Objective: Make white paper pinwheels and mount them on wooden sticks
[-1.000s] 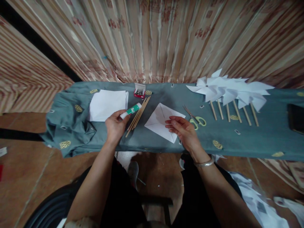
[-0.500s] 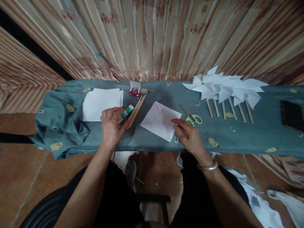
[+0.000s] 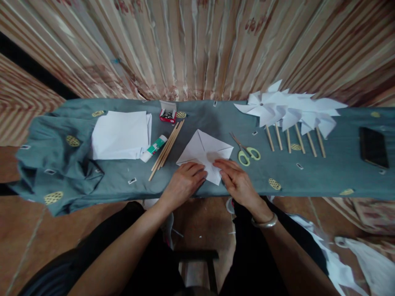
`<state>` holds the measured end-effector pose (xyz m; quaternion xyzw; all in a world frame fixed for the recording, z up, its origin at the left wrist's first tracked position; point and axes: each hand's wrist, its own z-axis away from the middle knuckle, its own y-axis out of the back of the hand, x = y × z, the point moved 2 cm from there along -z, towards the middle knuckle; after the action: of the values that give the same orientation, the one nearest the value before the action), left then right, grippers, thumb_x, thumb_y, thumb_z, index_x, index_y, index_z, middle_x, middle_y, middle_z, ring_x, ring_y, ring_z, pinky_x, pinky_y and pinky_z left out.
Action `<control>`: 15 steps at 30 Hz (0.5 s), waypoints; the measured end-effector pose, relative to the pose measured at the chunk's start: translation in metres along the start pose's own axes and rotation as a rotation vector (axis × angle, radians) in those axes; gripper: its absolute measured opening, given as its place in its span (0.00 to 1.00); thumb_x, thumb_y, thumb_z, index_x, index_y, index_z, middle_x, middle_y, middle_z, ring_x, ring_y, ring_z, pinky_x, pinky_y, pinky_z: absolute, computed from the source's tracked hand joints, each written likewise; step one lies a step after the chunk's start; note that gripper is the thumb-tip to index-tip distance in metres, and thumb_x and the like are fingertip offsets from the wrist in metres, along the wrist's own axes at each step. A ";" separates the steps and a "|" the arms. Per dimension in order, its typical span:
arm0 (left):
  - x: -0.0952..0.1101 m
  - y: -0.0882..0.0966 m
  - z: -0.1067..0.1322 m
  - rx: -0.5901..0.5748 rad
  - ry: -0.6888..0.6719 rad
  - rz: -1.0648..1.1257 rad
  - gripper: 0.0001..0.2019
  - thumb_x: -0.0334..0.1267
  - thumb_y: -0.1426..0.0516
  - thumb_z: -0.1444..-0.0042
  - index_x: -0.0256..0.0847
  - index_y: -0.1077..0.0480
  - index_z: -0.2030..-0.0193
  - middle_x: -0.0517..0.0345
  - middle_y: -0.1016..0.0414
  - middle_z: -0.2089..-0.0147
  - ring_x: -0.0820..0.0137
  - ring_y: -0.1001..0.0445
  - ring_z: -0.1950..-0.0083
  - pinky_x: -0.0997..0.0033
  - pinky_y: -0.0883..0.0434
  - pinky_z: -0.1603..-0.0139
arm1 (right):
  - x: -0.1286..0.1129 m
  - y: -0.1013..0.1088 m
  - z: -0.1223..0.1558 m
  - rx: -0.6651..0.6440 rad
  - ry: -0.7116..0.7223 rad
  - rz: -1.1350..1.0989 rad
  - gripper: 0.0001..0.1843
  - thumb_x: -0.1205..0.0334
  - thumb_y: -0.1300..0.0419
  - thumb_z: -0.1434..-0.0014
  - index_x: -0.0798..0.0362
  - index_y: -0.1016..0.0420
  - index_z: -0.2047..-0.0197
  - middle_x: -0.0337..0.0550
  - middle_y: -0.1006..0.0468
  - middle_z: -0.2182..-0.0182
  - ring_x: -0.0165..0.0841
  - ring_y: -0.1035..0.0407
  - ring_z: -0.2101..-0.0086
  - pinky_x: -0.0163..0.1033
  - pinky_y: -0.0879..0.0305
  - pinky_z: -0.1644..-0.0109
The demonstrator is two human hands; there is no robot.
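Note:
A white square sheet of paper [image 3: 212,148] with creases or cuts along its diagonals lies turned cornerwise in front of me. My left hand [image 3: 187,181] is over its lower left edge, fingers curled together on the paper. At the lower right edge my right hand [image 3: 236,179] has its fingertips on the sheet and the thumb close below them, closed on that edge. Green-handled scissors [image 3: 248,154] lie just right of the sheet. To its left rest several thin wooden sticks [image 3: 168,149] and a green and white glue stick [image 3: 154,147].
A stack of white paper [image 3: 120,135] lies on the left, near a small red box [image 3: 168,114] of metal pieces. Several paper pinwheels [image 3: 293,109] on sticks overlap at the right, and a dark phone [image 3: 372,147] lies beyond them. A pleated curtain [image 3: 197,53] hangs behind the table.
My left hand has moved right, from beside the glue stick and sticks onto the paper. My right hand has shifted slightly left over the sheet. The view has shifted a little.

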<state>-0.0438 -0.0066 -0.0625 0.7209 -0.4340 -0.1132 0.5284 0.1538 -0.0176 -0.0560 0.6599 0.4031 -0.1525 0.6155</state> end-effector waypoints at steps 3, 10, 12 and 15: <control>0.000 -0.001 0.001 0.035 0.028 0.031 0.09 0.34 0.45 0.36 0.37 0.24 0.55 0.49 0.20 0.53 0.62 0.24 0.51 0.58 0.25 0.51 | 0.003 0.001 0.000 0.003 -0.025 -0.067 0.23 0.70 0.50 0.38 0.46 0.24 0.45 0.45 0.23 0.45 0.39 0.32 0.42 0.55 0.38 0.36; 0.000 -0.001 -0.003 0.038 0.201 0.200 0.07 0.31 0.45 0.37 0.37 0.24 0.59 0.49 0.20 0.54 0.62 0.25 0.53 0.58 0.25 0.50 | 0.004 -0.004 -0.005 0.073 -0.178 -0.201 0.11 0.64 0.38 0.44 0.45 0.20 0.57 0.45 0.22 0.46 0.41 0.30 0.44 0.54 0.38 0.37; 0.000 0.000 -0.004 0.047 0.219 0.218 0.07 0.31 0.45 0.38 0.36 0.24 0.60 0.49 0.21 0.55 0.62 0.25 0.54 0.58 0.25 0.51 | 0.003 -0.007 -0.007 0.110 -0.209 -0.244 0.05 0.60 0.36 0.44 0.46 0.19 0.63 0.45 0.22 0.47 0.41 0.30 0.45 0.54 0.38 0.37; -0.001 0.000 -0.005 0.059 0.237 0.243 0.07 0.31 0.45 0.37 0.36 0.24 0.61 0.50 0.21 0.56 0.62 0.25 0.54 0.58 0.25 0.51 | 0.002 -0.011 -0.011 0.161 -0.233 -0.265 0.03 0.60 0.35 0.44 0.46 0.20 0.66 0.45 0.21 0.48 0.41 0.29 0.46 0.54 0.37 0.37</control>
<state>-0.0411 -0.0028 -0.0607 0.6868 -0.4557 0.0501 0.5641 0.1440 -0.0077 -0.0634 0.6261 0.3988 -0.3394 0.5777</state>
